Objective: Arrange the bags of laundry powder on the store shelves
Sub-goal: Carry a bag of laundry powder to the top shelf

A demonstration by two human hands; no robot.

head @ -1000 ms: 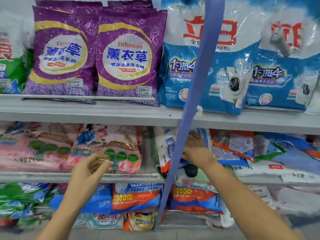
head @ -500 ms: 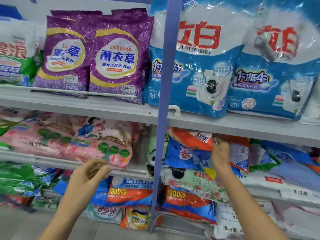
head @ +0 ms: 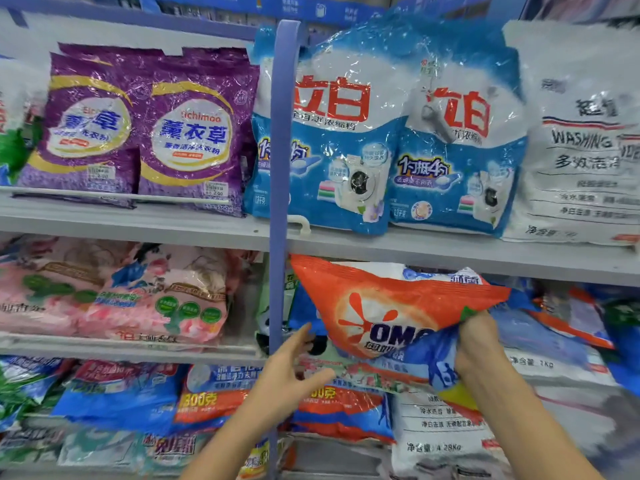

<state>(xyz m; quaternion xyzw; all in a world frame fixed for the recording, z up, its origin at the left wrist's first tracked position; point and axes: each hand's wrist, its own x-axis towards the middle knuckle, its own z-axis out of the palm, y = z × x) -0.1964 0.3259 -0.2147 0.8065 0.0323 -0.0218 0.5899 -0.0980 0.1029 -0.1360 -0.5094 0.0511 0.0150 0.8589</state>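
Grey shelf [head: 450,251] overhangs orange bag [head: 391,306] gripped by right hand [head: 479,344]; left hand [head: 294,368] spread.

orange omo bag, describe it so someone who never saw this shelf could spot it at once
Find the blue upright post dividing the shelves and look just right of it, below the big blue-and-white bags. The orange OMO bag hangs tilted there, its right edge in the grip of the right hand. Unlike the flat-lying packs around it, it is lifted and shows dark OMO lettering.

Holding the left hand [head: 294,370] open, fingers straight, just left of the OMO bag [head: 381,306]; gripping its corner with the right hand [head: 481,348].
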